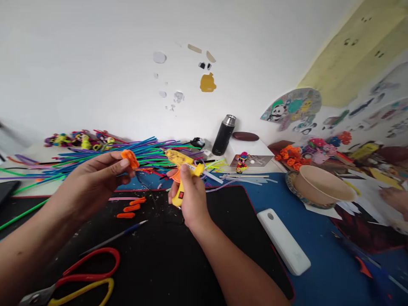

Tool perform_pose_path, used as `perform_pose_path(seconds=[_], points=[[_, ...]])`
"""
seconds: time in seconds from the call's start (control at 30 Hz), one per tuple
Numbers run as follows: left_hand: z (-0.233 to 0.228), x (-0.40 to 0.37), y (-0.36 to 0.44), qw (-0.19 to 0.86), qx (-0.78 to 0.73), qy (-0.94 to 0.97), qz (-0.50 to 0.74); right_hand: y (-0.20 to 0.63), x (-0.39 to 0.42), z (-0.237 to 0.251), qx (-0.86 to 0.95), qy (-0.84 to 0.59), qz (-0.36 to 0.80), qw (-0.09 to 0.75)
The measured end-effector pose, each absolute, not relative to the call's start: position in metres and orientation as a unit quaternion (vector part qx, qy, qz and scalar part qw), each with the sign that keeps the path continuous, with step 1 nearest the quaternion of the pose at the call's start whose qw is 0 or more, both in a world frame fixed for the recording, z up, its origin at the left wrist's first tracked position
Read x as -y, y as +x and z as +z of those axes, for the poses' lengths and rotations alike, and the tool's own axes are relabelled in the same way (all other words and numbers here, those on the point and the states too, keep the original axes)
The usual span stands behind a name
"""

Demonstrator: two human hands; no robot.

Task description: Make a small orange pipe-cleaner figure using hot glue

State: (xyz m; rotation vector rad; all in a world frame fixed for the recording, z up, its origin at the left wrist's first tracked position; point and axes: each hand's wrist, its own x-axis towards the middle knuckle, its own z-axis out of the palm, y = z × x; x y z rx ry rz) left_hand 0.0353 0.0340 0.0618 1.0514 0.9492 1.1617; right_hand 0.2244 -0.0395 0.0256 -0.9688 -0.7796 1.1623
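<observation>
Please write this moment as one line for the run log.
left hand: holds orange pipe-cleaner piece | right hand: grips yellow glue gun | scissors: on black mat

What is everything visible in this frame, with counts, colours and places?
yellow plastic glue gun: one, yellow, in right hand
orange fuzzy pipe-cleaner piece: one, orange, in left fingertips
short orange pipe-cleaner bits: three, orange, on black mat
black desk mat: one, black, centre
red-and-yellow-handled scissors: one pair, lower left
blue pen: one, on mat
loose pipe-cleaner stems: many, mixed colours, back left
white oblong plastic case: one, white, right of mat
black metal flask: one, by wall
tan bowl: one, right
another person's hand: one, right edge
left hand: pinching grip
right hand: closed grip
</observation>
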Motion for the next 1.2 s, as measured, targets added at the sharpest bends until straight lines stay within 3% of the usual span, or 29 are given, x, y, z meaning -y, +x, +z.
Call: perform_pose_path(seconds=[0.53,1.2], points=[[0.059,-0.032,0.039,0.603,-0.457,0.449,0.475,0.215,0.056,0.028,0.448,-0.470,0.473,0.595],[0.057,-0.031,0.038,0.602,-0.344,0.510,0.509,0.214,0.062,0.026,0.479,-0.459,0.461,0.590]])
